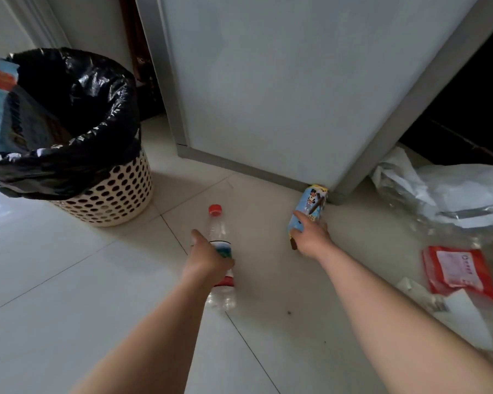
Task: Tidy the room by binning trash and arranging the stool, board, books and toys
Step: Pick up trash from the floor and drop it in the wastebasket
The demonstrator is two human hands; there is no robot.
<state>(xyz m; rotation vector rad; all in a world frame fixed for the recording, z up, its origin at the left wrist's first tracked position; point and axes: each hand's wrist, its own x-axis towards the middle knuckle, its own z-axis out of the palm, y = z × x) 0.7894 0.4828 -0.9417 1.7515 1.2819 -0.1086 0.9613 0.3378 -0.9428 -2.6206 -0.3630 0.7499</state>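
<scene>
While over tile floor (69, 280) | L grip (208, 260) holds bottle (221, 231) | R grip (310, 237) holds wrapper (310, 206)

The pale tiled floor (69, 280) looks smooth and glossy. The round cream plastic bin (117, 194) has a matt wall full of holes, lined with a shiny, wrinkled black plastic bag (97, 89). The clear plastic bottle (219, 231) has a red ribbed cap (215, 210). The light blue printed packet (310, 206) is glossy, as are the crumpled transparent plastic wrappers (453, 206) and the red plastic pouch (458, 268).
</scene>
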